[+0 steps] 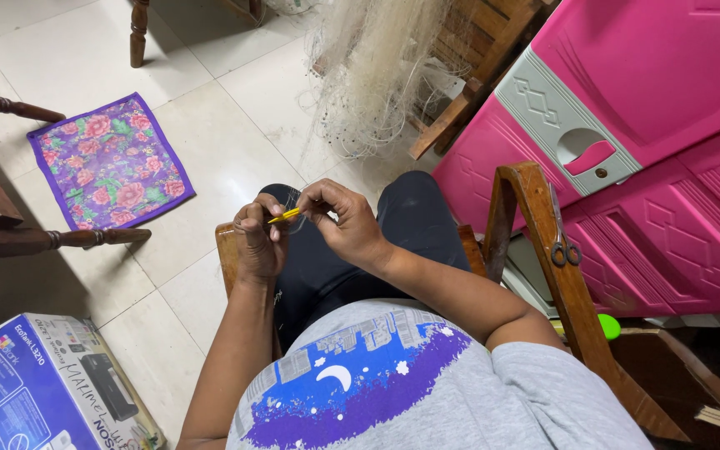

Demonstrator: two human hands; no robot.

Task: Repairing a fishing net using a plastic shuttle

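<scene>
Standing at the right, a pink plastic cabinet (pixel 627 108) is the biggest thing, then the pale net (pixel 377 75) hanging ahead. Over the lap, the right hand (pixel 345 223) pinches a yellow netting needle (pixel 285 216); the left hand (pixel 258 243) curls closed beside it, gripping fine thread.

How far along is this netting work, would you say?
Done: a big bundle of pale netting hangs ahead of the knees. In hand: the left hand and right hand pinch a small yellow needle on fine threads. Left: hard to judge; the scissors hang unused on the chair arm, so the thread seems uncut.
</scene>
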